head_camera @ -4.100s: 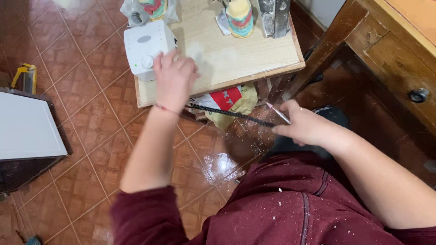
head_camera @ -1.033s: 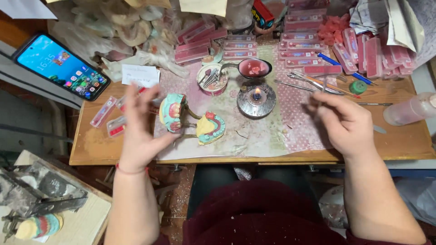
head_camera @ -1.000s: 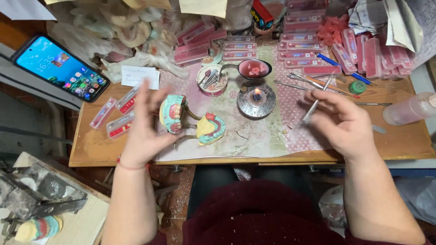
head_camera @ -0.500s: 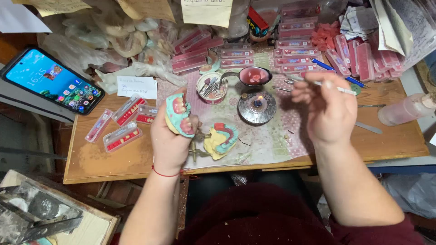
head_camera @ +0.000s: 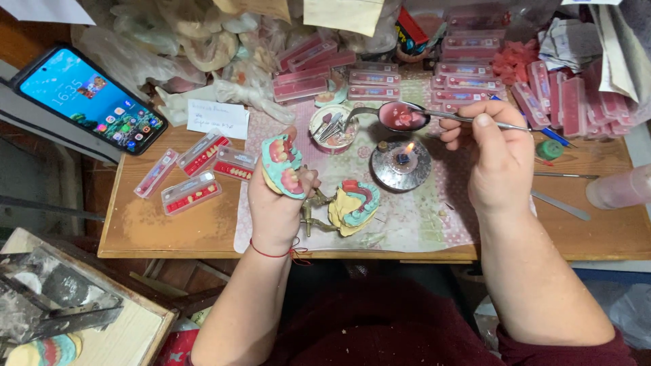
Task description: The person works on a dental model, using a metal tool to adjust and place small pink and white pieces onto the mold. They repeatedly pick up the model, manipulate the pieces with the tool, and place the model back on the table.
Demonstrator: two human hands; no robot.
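Left hand [head_camera: 274,203] wraps its grip around a teal-and-pink dental model [head_camera: 283,165], lifted just above the bench [head_camera: 169,224]. Right hand [head_camera: 498,159] pinches a thin metal tool [head_camera: 447,116], its pink-filled spoon end [head_camera: 402,115] hovering over the small lit burner [head_camera: 401,163].

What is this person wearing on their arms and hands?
Both hands are bare: no gloves and no rings that can be seen. The left hand has a thin red string bracelet tied at the wrist, with a small knot and loose ends. The right hand has nothing at the wrist. Dark red sleeves are pushed up near the elbows, leaving the forearms uncovered.
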